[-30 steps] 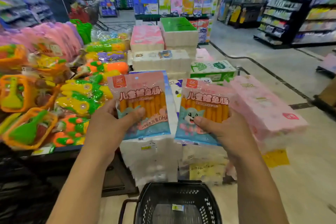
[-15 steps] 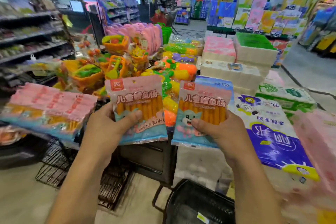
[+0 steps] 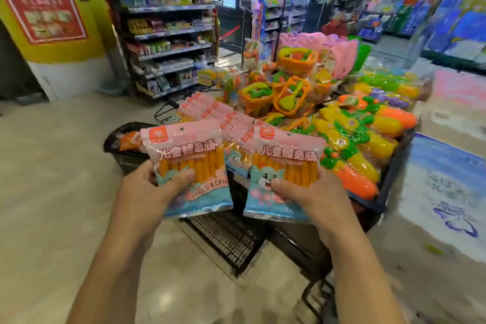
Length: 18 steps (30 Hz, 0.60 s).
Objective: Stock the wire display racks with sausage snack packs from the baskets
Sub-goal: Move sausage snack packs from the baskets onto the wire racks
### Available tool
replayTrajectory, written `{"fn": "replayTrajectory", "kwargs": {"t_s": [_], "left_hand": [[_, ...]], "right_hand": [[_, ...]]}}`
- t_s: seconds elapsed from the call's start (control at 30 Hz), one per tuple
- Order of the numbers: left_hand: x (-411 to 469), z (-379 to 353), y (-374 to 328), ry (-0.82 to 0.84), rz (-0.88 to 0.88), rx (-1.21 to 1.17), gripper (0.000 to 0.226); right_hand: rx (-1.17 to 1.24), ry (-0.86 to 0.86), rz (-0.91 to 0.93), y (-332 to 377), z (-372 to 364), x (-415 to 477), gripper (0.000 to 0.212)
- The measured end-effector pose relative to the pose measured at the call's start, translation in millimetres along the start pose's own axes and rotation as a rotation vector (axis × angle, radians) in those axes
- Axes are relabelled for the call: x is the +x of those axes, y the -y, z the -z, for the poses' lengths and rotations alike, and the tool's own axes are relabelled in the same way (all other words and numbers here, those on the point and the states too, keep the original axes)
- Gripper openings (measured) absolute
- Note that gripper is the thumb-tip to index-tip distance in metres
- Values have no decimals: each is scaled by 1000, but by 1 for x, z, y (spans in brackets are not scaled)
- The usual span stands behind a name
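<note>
Both hands loaded, one sausage pack each.
Left hand (image 3: 147, 189) grips left pack (image 3: 188, 166), right hand (image 3: 313, 197) grips right pack (image 3: 285, 168), above wire rack (image 3: 228, 237); stocked packs (image 3: 210, 110) behind.

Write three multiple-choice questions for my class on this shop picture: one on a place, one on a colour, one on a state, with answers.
1. Where do the toy water guns lie?
A. on a high shelf
B. beside the right pack
C. on the floor

2. What colour is the top of the left pack?
A. green
B. black
C. pink

3. What is the right hand doing?
A. gripping the right pack
B. hanging empty
C. waving

Answers: 1 B, they lie just right of it; 2 C, a pink band tops it; 3 A, the thumb presses across its front.
</note>
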State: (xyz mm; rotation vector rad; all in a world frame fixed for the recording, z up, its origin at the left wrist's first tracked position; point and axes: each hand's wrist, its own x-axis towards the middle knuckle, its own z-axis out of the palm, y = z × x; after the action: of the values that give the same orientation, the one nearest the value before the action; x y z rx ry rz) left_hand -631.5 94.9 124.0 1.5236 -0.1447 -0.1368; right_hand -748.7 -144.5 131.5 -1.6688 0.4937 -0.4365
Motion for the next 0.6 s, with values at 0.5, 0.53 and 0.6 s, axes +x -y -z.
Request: {"fn": "replayTrajectory", "kwargs": {"t_s": [0.5,0.53,0.6], "left_hand": [[171,111,1,-252,54,95,27],[188,116,-3,-255,51,98,29],[219,122,-8,-273,35,98,35]], "right_hand": [[-41,228,-12,3,-190,189,30],[-32,237,-10,5,-202,207,28],[-8,263,-1,9,-224,239,27]]}}
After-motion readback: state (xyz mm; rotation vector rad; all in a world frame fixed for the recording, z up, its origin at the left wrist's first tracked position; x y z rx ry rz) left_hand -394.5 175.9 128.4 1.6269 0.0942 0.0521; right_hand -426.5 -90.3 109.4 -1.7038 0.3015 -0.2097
